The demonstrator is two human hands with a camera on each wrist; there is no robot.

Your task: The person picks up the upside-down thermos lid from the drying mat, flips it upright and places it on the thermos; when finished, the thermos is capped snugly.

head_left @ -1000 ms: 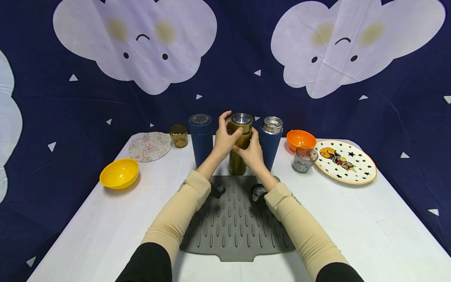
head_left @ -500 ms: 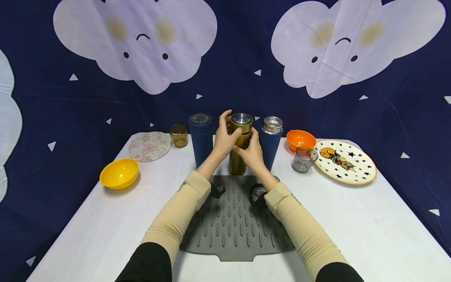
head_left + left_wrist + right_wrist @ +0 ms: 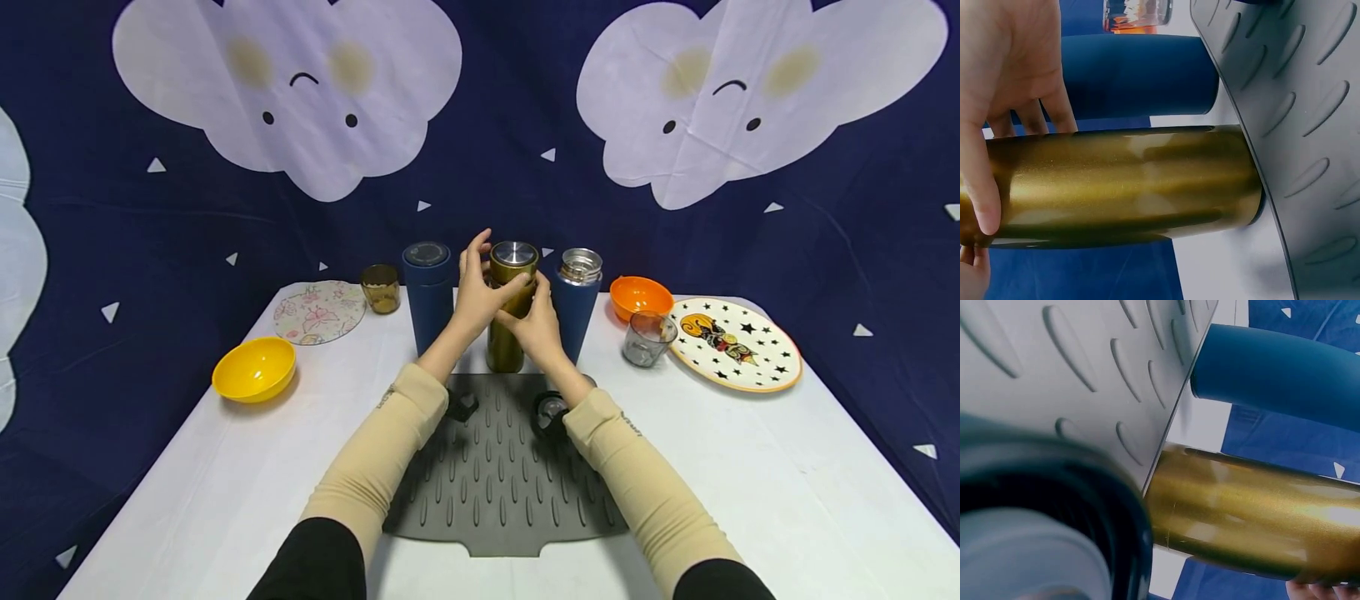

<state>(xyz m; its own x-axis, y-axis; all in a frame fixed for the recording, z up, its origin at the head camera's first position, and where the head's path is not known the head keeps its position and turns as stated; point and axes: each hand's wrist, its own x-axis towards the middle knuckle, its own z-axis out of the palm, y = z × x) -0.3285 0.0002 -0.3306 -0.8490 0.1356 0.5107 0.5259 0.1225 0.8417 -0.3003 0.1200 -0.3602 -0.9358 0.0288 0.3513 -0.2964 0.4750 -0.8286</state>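
Between my two hands a gold thermos [image 3: 506,346] stands upright at the back edge of the grey mat [image 3: 504,500]. Its silver-topped lid [image 3: 515,254] sits on it. My left hand [image 3: 474,302] holds around the lid from the left, thumb across the front and index finger raised. Lower down, my right hand [image 3: 536,331] grips the body from the right. A tall navy thermos [image 3: 427,304] with a dark top stands to the left. On the right, a second navy thermos [image 3: 576,308] shows a bare steel mouth. Part of the right hand's grip is hidden behind the gold thermos.
Left lie a yellow bowl [image 3: 255,369], a floral round placemat [image 3: 320,312] and an amber glass [image 3: 381,289]. Right are an orange bowl [image 3: 641,298], a clear glass [image 3: 648,340] and a star-patterned plate [image 3: 738,346]. A black ring-shaped thing [image 3: 1129,550] with a pale inside sits by the right wrist.
My left hand's thumb has slid a little to the right across the front of the gold thermos, and its fingers have risen slightly. The right hand and the thermos have stayed in place.
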